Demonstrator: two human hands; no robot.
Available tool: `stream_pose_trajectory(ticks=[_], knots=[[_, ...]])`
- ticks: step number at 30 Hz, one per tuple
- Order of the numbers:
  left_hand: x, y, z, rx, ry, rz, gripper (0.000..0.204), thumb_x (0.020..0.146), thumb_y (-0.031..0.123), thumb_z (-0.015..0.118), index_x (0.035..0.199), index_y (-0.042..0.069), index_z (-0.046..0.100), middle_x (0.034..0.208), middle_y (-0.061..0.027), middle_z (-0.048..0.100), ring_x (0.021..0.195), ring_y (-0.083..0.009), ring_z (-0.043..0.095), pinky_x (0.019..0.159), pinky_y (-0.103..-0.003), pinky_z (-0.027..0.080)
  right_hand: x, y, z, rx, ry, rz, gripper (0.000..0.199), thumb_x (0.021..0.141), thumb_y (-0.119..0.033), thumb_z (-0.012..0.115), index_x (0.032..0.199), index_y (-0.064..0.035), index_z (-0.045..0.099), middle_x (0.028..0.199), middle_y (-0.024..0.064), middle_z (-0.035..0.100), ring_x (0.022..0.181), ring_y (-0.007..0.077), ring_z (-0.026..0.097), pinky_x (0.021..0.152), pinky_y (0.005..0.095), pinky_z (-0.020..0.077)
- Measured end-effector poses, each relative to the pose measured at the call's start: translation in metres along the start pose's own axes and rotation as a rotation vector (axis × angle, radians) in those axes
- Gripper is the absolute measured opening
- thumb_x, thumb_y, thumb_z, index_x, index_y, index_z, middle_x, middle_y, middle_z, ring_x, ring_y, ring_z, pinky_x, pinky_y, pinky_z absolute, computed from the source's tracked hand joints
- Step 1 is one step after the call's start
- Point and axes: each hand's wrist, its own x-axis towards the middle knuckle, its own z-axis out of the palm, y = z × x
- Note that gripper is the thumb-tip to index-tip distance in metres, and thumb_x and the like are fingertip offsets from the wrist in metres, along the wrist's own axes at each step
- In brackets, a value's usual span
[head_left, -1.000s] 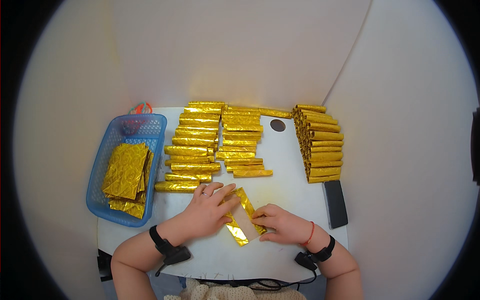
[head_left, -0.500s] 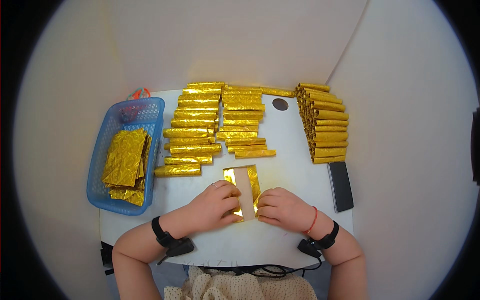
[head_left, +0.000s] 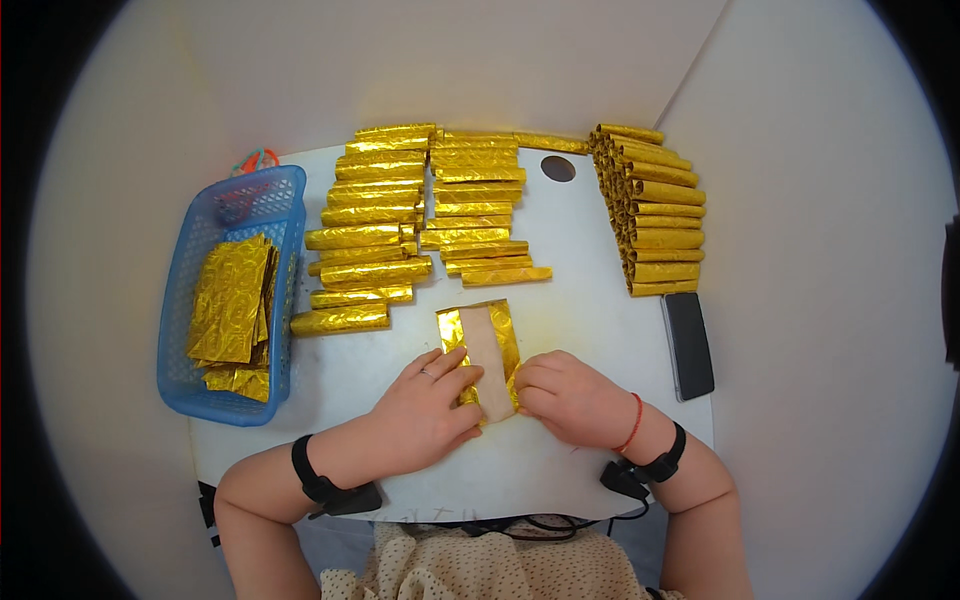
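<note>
A sheet of gold foil paper point(head_left: 489, 365) lies on the table before me, its long sides folded inward over a plain beige middle strip. On its left fold rest the fingers of my left hand point(head_left: 432, 405), spread apart and fairly flat. My right hand point(head_left: 570, 398) is closed at the lower right edge of the sheet, fingertips pinched on the fold; the exact grip is partly hidden by the curled fingers.
At left stands a blue plastic basket point(head_left: 172, 370) holding flat gold sheets point(head_left: 230, 300). Rolled gold tubes point(head_left: 365, 215) lie in two columns beyond my hands. More tubes point(head_left: 668, 215) are stacked at the right, above a dark phone point(head_left: 688, 345). White panels enclose the table.
The whole view has shifted, so the table appears higher. My left fingers have spread wider on the left fold. The right fingers have drawn together at the right edge.
</note>
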Motion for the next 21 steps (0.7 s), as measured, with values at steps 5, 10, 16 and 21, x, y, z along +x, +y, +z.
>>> stream_pose_trajectory(ticks=[5, 10, 16, 21], knots=[[-0.002, 0.002, 0.002, 0.049, 0.006, -0.002, 0.018, 0.082, 0.026, 0.081, 0.091, 0.013, 0.072, 0.138, -0.0169, 0.062, 0.136, -0.0424, 0.054, 0.113, -0.059, 0.043, 0.002, -0.002, -0.002, -0.006, 0.002, -0.007, 0.012, 0.082, -0.007, 0.064, 0.093, -0.0028, 0.064, 0.106, 0.0124, 0.063, 0.1, 0.0311, 0.062, 0.089, 0.0409, 0.0508], [-0.003, 0.005, 0.005, 0.075, 0.002, -0.019, 0.019, 0.08, 0.022, 0.08, 0.095, 0.013, 0.071, 0.138, -0.0178, 0.062, 0.135, -0.0422, 0.056, 0.114, -0.062, 0.04, 0.003, -0.001, -0.001, 0.007, 0.01, 0.013, 0.014, 0.082, -0.008, 0.064, 0.093, -0.0009, 0.064, 0.106, 0.0144, 0.062, 0.099, 0.0324, 0.061, 0.088, 0.0414, 0.0509], [-0.002, 0.013, 0.009, 0.05, 0.053, -0.109, 0.018, 0.08, 0.016, 0.078, 0.094, 0.01, 0.069, 0.136, -0.014, 0.063, 0.136, -0.0382, 0.055, 0.114, -0.063, 0.034, 0.005, -0.006, -0.001, 0.036, 0.012, 0.065, 0.012, 0.081, -0.004, 0.067, 0.091, -0.0003, 0.062, 0.103, 0.0142, 0.06, 0.095, 0.0323, 0.061, 0.085, 0.0419, 0.0503], [0.0, 0.011, 0.011, -0.052, 0.111, -0.192, 0.012, 0.082, 0.011, 0.074, 0.091, 0.009, 0.066, 0.133, -0.0104, 0.064, 0.137, -0.0327, 0.055, 0.114, -0.061, 0.032, 0.006, -0.005, 0.001, 0.073, 0.06, 0.081, 0.014, 0.082, -0.004, 0.073, 0.087, -0.0024, 0.061, 0.105, 0.0119, 0.06, 0.094, 0.0324, 0.059, 0.084, 0.0415, 0.0502]])
